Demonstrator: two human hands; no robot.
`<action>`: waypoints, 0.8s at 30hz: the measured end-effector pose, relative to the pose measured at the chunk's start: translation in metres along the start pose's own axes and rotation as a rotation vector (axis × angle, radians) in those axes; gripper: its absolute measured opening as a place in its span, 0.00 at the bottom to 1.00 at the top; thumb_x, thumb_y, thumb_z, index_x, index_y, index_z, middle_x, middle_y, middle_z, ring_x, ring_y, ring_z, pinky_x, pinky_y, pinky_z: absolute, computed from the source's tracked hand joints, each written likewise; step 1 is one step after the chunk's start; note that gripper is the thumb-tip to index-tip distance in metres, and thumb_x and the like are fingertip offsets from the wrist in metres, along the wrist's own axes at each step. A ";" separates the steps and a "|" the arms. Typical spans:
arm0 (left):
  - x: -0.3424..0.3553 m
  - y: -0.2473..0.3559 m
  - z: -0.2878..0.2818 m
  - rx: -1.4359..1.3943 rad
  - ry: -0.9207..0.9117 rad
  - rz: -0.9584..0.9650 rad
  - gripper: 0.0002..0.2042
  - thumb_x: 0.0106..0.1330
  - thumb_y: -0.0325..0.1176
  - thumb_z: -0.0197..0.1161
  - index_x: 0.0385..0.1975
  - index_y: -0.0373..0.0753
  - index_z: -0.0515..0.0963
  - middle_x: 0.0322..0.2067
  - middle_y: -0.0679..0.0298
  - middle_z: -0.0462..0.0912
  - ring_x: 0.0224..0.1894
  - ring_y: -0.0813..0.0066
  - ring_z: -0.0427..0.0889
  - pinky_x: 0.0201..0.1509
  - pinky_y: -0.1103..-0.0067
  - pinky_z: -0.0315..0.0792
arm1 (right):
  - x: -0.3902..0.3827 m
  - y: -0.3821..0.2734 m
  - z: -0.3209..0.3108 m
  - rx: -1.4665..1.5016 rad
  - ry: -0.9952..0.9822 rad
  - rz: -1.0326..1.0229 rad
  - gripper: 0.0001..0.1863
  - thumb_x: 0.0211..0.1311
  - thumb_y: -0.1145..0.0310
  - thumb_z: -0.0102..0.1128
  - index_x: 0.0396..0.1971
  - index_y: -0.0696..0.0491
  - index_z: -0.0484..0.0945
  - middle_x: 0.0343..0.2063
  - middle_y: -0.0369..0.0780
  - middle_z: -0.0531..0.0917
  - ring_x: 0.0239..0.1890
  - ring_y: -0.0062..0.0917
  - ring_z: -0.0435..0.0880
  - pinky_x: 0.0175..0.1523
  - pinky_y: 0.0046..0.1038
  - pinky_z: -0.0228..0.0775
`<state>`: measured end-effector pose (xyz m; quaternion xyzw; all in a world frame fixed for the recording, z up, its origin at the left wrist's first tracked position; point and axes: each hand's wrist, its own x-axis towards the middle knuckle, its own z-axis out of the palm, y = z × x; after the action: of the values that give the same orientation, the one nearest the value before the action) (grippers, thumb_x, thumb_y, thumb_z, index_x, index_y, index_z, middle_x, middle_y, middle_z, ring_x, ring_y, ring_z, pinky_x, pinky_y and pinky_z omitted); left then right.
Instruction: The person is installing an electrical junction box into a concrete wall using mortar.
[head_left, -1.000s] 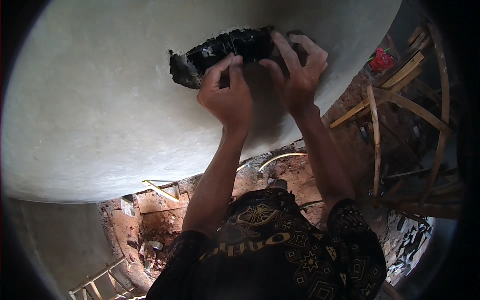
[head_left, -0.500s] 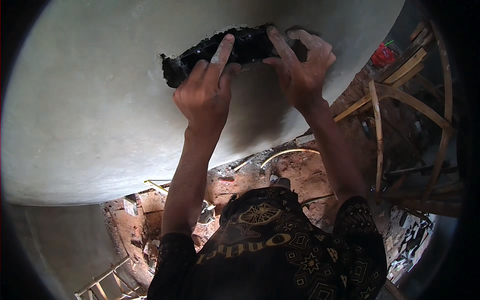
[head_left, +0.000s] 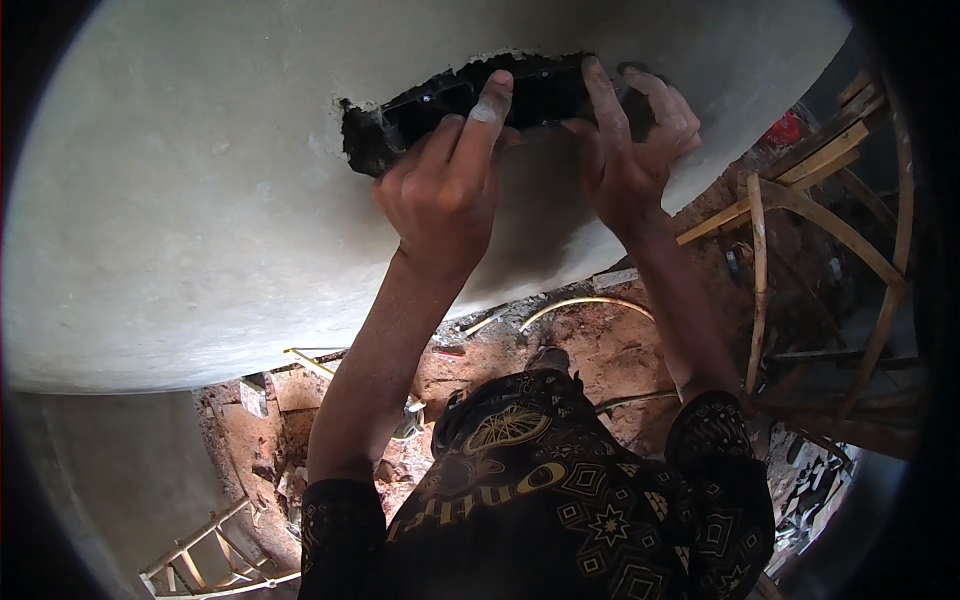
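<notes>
A row of black electrical boxes [head_left: 548, 98] with small screws sits in a rough-edged hole [head_left: 362, 145] cut into a grey plastered wall [head_left: 200, 210]. My left hand [head_left: 440, 190] grips the boxes near their middle. Its index finger reaches over their front, and the other fingers curl along the lower edge. At the right end, my right hand [head_left: 632, 160] holds the boxes, index finger at the upper edge and thumb at the lower edge. Its remaining fingers bend against the wall around a dark spot. How deep the boxes sit is hidden by shadow.
Below the wall lies reddish, debris-strewn ground [head_left: 600, 335] with a curved yellowish strip [head_left: 585, 302]. Wooden frames [head_left: 757, 280] stand on the right, near a red item [head_left: 785, 128]. A wooden ladder-like frame [head_left: 200, 545] is at the lower left, and a bucket [head_left: 410, 420] stands behind my left forearm.
Hands, hole and boxes appear shifted slightly right in the picture as the view moves. Both hands keep nearly the same hold on the boxes.
</notes>
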<state>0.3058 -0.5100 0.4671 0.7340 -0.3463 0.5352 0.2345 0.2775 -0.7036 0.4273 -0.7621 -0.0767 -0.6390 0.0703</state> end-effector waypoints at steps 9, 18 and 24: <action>0.000 0.004 -0.027 0.018 -0.144 -0.058 0.25 0.56 0.30 0.76 0.57 0.46 0.84 0.24 0.69 0.82 0.22 0.75 0.81 0.27 0.78 0.75 | 0.009 -0.038 -0.020 0.369 0.165 0.249 0.26 0.58 0.68 0.74 0.57 0.55 0.80 0.54 0.46 0.76 0.54 0.41 0.74 0.56 0.38 0.69; -0.106 0.052 -0.097 -1.001 -0.196 -1.113 0.35 0.70 0.27 0.68 0.74 0.31 0.59 0.47 0.52 0.88 0.52 0.73 0.83 0.54 0.81 0.74 | -0.056 -0.119 -0.069 0.748 -0.372 0.694 0.19 0.62 0.69 0.70 0.51 0.57 0.79 0.41 0.46 0.79 0.46 0.35 0.80 0.51 0.34 0.73; -0.132 0.036 -0.116 -0.730 -0.218 -0.962 0.32 0.69 0.26 0.69 0.70 0.27 0.64 0.47 0.51 0.88 0.51 0.75 0.84 0.56 0.79 0.74 | -0.073 -0.153 -0.068 0.965 -0.422 1.038 0.19 0.66 0.66 0.68 0.53 0.59 0.79 0.32 0.38 0.84 0.33 0.18 0.82 0.39 0.24 0.75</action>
<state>0.1807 -0.4164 0.3777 0.7306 -0.1590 0.1381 0.6495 0.1674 -0.5704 0.3685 -0.6913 0.0092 -0.2586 0.6746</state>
